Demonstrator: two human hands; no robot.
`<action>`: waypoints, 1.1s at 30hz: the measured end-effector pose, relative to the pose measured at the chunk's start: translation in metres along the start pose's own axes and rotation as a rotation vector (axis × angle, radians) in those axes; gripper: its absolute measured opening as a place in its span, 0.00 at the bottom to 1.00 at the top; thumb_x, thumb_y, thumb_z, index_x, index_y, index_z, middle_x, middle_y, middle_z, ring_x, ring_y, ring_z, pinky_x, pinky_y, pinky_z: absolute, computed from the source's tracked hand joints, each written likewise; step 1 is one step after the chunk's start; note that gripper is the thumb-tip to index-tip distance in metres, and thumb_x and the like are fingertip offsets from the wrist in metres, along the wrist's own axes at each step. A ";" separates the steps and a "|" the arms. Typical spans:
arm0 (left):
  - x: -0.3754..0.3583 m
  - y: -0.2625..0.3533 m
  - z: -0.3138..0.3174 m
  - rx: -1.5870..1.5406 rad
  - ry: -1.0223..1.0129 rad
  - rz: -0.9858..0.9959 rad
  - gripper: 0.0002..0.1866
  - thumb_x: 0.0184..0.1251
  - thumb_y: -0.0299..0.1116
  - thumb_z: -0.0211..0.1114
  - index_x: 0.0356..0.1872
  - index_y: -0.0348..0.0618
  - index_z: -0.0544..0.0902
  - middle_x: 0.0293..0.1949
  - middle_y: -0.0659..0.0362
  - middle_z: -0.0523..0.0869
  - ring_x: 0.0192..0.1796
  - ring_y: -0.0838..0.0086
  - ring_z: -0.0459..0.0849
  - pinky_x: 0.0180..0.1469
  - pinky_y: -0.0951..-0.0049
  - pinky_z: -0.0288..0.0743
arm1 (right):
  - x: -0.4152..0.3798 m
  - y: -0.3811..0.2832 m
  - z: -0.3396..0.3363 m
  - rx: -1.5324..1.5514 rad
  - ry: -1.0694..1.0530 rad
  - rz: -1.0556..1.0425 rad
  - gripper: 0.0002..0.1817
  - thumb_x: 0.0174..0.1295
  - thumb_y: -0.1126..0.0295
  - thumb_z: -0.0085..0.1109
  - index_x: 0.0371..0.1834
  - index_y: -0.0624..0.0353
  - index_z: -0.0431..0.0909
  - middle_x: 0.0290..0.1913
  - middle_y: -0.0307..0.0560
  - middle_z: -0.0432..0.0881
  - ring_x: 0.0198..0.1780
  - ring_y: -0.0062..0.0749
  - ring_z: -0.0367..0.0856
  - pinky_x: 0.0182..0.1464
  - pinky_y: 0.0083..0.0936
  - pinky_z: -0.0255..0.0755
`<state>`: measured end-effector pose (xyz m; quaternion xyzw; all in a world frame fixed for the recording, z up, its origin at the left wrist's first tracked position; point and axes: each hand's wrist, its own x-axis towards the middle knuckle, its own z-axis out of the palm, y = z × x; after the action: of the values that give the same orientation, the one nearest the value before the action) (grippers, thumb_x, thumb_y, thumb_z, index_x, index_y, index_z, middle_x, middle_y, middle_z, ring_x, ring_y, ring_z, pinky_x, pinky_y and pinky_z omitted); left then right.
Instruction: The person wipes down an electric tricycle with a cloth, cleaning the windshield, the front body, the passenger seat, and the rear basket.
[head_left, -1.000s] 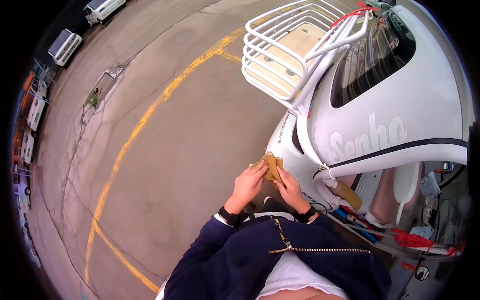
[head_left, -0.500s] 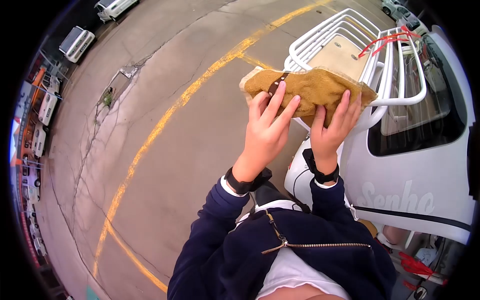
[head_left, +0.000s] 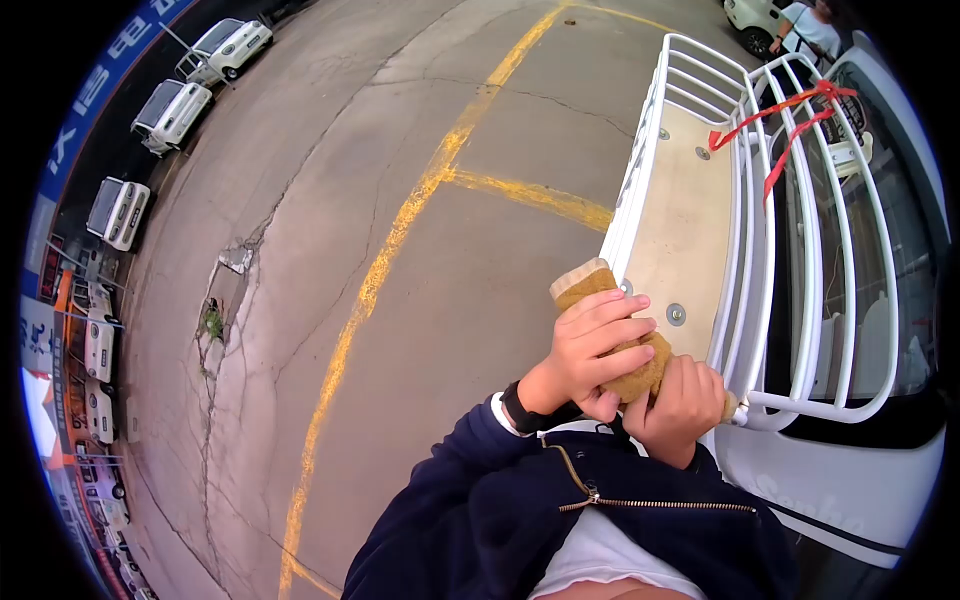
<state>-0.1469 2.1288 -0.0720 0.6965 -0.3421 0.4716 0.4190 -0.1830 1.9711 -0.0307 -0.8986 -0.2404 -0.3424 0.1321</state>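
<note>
The brown cloth (head_left: 643,372) is in both hands, by the rack's (head_left: 690,225) near end. It slants from the left hand (head_left: 598,350) down to the right hand (head_left: 682,405). Both hold it with bent fingers (a bit pokes out past the right).

Wearer at btm ctr of frame: dk navy jkt (head_left: 470,515), long slvs, matte fabric. Brass-col. metal zip (head_left: 665,504) undone, chunky teeth: one row runs approx. horiz. to lower R, other slants up-L; slider (head_left: 593,496) at the corner. White tee (head_left: 605,560) underneath, curved neckline at btm edge. L slv (head_left: 462,455) ends in white cuff (head_left: 503,414), w/ blk wristband (head_left: 516,407) just beyond.
</note>
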 end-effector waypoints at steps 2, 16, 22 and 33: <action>0.008 -0.022 -0.003 -0.188 -0.024 0.018 0.21 0.55 0.47 0.51 0.38 0.42 0.82 0.40 0.47 0.88 0.45 0.49 0.88 0.55 0.52 0.77 | 0.011 -0.006 0.007 0.044 -0.002 -0.051 0.15 0.47 0.60 0.58 0.16 0.58 0.67 0.17 0.47 0.64 0.19 0.42 0.67 0.25 0.34 0.61; 0.042 -0.099 0.005 -0.948 -0.342 0.160 0.25 0.42 0.42 0.59 0.42 0.36 0.81 0.30 0.53 0.78 0.32 0.59 0.77 0.42 0.63 0.72 | 0.033 -0.074 0.039 -0.338 0.139 0.452 0.15 0.49 0.59 0.55 0.20 0.62 0.75 0.18 0.50 0.72 0.21 0.49 0.70 0.30 0.38 0.63; 0.050 -0.106 0.007 -1.026 -0.394 0.255 0.25 0.46 0.46 0.60 0.41 0.36 0.81 0.27 0.56 0.76 0.30 0.63 0.74 0.37 0.66 0.68 | 0.030 -0.076 0.057 -0.402 0.381 0.377 0.21 0.55 0.56 0.53 0.18 0.65 0.72 0.17 0.49 0.67 0.20 0.44 0.67 0.29 0.36 0.62; 0.064 -0.113 0.014 -1.068 -0.432 0.350 0.24 0.57 0.47 0.55 0.45 0.35 0.81 0.27 0.57 0.76 0.27 0.66 0.73 0.35 0.67 0.66 | 0.038 -0.097 0.089 -0.707 0.602 0.672 0.21 0.54 0.55 0.54 0.23 0.67 0.76 0.22 0.51 0.68 0.26 0.46 0.67 0.46 0.44 0.70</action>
<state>-0.0224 2.1578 -0.0446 0.4031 -0.7187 0.1445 0.5479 -0.1600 2.1017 -0.0631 -0.7783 0.2357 -0.5819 -0.0124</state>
